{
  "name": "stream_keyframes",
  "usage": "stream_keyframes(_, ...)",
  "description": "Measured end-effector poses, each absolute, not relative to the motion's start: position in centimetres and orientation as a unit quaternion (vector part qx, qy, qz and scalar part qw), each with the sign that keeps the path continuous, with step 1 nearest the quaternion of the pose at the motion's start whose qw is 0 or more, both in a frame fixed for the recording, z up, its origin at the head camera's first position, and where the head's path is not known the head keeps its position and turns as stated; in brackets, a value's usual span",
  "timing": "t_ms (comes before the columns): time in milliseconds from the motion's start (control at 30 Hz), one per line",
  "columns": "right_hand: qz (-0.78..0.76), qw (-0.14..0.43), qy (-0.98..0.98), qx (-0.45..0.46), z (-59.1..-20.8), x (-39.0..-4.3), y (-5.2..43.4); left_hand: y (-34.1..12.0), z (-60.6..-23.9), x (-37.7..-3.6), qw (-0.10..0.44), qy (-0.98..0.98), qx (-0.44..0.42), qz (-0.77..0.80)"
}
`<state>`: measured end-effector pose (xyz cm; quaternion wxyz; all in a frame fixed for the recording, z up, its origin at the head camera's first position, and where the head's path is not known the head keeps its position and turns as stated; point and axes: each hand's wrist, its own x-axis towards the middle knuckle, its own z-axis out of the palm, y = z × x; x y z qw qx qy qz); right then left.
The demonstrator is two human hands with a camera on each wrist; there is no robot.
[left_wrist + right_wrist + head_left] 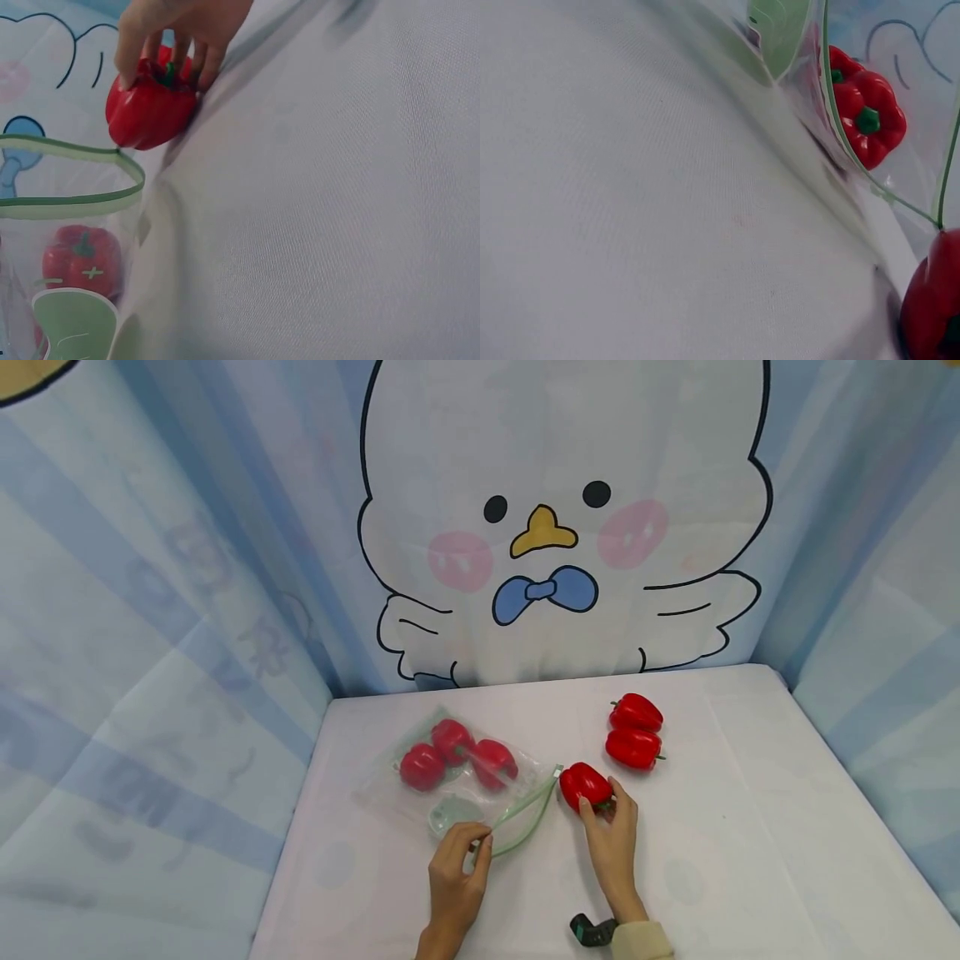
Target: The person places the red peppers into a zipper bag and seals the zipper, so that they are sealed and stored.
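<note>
Nearest to us, our left hand (459, 860) pinches the green-trimmed rim of the clear bag (480, 785) between thumb and curled fingers, lifting the near lip so the mouth gapes toward the right. Just right of it, our right hand (611, 831) has its fingers wrapped over the stem end of a red pepper (585, 785), which rests on the white table (750, 827) right at the bag's opening; the left wrist view shows the fingertips (131, 75) spread around the green stem while the pepper's (150, 109) body sits on the cloth. We judge the pepper light, firm and rather glossy, so it may slip if squeezed at the sides; a grip over the shoulders around the stem looks the safest hold. The bag seems thin, limp and crinkly, likely to collapse unless its stiffer rim is kept raised. Farther in, three peppers (453, 756) already lie inside the bag, one of them (866, 120) plain through the film in the right wrist view. Beyond and to the right, two more peppers (635, 732) sit touching on the table, well apart from the bag, before the curtain with its cartoon chick (555, 527).
</note>
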<state>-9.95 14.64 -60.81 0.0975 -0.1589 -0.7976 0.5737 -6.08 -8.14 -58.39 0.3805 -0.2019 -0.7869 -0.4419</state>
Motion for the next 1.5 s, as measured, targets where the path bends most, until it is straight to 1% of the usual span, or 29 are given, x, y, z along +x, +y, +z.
stream_keyframes(167, 0.601, 0.096, -0.778, -0.153, -61.0, -9.9, 14.8, -8.1, -58.5, -6.0, 0.381, -0.788, -0.200, -0.440)
stream_keyframes(667, 0.632, 0.049, -0.759, -0.149, -60.7, -9.3, 15.6, -8.0, -58.5, -5.9, 0.378, -0.790, -0.197, -0.442)
stream_keyframes(833, 0.643, 0.027, -0.748, -0.159, -60.4, -9.1, 15.8, -8.1, -58.7, -6.0, 0.382, -0.788, -0.198, -0.441)
stream_keyframes(1167, 0.655, -0.040, -0.736, -0.166, -59.1, -7.9, 15.5, -8.0, -58.3, -6.3, 0.381, -0.786, -0.197, -0.445)
stream_keyframes(1500, 0.668, -0.074, -0.722, -0.163, -58.5, -7.1, 14.8, -8.0, -58.2, -6.3, 0.384, -0.786, -0.197, -0.443)
